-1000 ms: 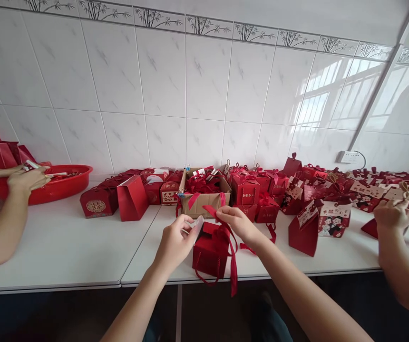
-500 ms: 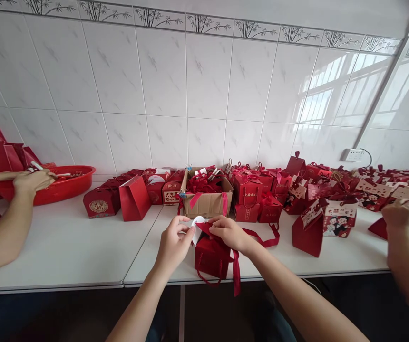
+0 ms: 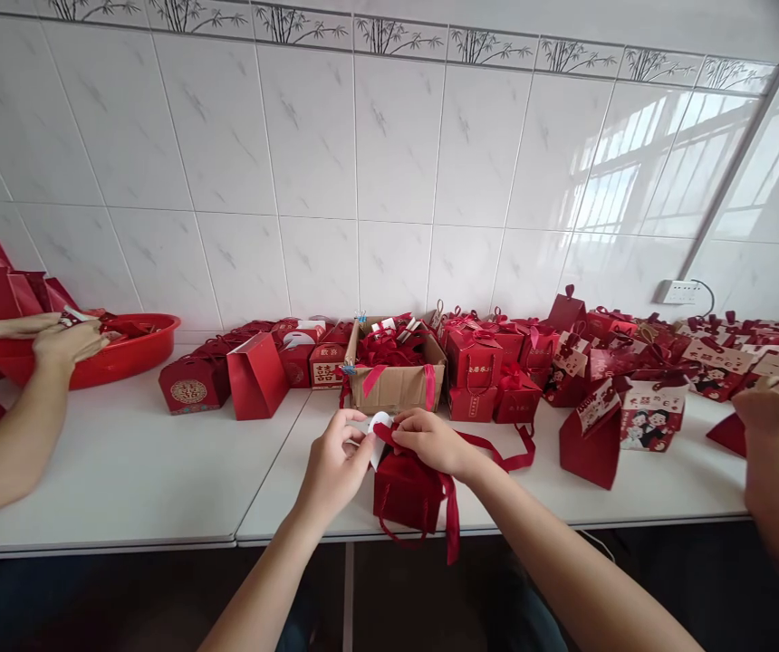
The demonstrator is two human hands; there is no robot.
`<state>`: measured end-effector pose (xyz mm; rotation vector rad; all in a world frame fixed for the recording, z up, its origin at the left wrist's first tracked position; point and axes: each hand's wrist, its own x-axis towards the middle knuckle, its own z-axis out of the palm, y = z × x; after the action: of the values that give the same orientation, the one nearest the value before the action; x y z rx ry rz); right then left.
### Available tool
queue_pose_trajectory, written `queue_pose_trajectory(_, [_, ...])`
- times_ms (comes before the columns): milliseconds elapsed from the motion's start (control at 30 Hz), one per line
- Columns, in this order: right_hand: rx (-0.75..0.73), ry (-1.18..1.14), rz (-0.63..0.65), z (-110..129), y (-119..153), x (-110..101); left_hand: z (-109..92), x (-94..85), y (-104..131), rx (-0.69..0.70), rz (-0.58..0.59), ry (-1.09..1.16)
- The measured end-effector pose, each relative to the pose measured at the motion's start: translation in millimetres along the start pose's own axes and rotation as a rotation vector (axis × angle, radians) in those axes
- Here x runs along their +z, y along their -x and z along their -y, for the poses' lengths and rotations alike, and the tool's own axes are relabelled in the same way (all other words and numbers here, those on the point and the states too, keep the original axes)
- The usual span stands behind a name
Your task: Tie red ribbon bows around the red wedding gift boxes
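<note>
Between thumb and fingers, my left hand (image 3: pixel 343 450) pinches a small white tag (image 3: pixel 377 438) above a red gift box. My right hand (image 3: pixel 431 441) is closed on the end of a red ribbon (image 3: pixel 498 460), which reaches the tag; the exact threading is too small to make out. Below both hands stands the red gift box (image 3: pixel 406 489) near the table's front edge, a thin cord handle drooping down its front. One length of ribbon hangs past its right side over the edge, and another loops across the table to the right.
Behind my hands a cardboard box (image 3: pixel 396 389) holds red ribbons and tags. Red gift boxes (image 3: pixel 475 362) crowd the right; more stand left. A co-worker's hands (image 3: pixel 67 340) are over a red basin (image 3: pixel 138 349). Another co-worker's hand (image 3: pixel 774 407) works at far right.
The ribbon end in my right hand has shifted a little against the white tag. At left, the co-worker's hands have changed position over the basin.
</note>
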<state>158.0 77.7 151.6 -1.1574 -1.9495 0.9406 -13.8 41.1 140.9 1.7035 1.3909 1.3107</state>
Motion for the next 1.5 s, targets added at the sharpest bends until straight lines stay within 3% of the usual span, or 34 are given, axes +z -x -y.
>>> queue_pose_trajectory(200, [-0.016,0.009,0.013,3,-2,2,1,-0.2,-11,-0.209,0.071,0.170])
queue_pose_trajectory(500, [-0.024,-0.011,0.021,4,2,0,-1,-0.7,-28,-0.052,0.209,0.036])
queue_pose_trajectory(700, [-0.059,-0.091,-0.254,-9,24,-30,27,-24.3,-24,-0.030,0.151,-0.282])
queue_pose_trajectory(800, [0.031,-0.098,-0.319,-24,49,-45,43,-46.0,-18,-0.048,0.098,-0.497])
queue_pose_trajectory(867, [0.116,-0.165,-0.221,-33,71,-50,53,-64.2,-18,-0.076,0.069,-0.611])
queue_pose_trajectory(933, [0.191,-0.345,-0.010,-39,94,-48,59,-83.8,-22,-0.106,0.040,-0.695])
queue_pose_trajectory(1000, [0.250,-0.571,0.182,-42,113,-41,61,-100.4,-27,-0.125,-0.011,-0.789])
queue_pose_trajectory(1067, [0.302,-0.685,0.292,-44,126,-28,58,-108.2,-29,-0.119,-0.067,-0.869])
queue_pose_trajectory(1133, [0.362,-0.666,0.338,-48,130,-14,51,-103.7,-26,-0.117,-0.033,-0.819])
queue_pose_trajectory(1200, [0.405,-0.625,0.320,-54,128,0,43,-88.7,-17,-0.176,0.146,-0.588])
queue_pose_trajectory(1300, [0.401,-0.566,0.159,-61,122,13,32,-61.0,2,-0.312,0.435,-0.221])
queue_pose_trajectory(1500, [0.364,-0.431,-0.093,-61,121,13,31,-36.5,14,-0.289,0.583,-0.030])
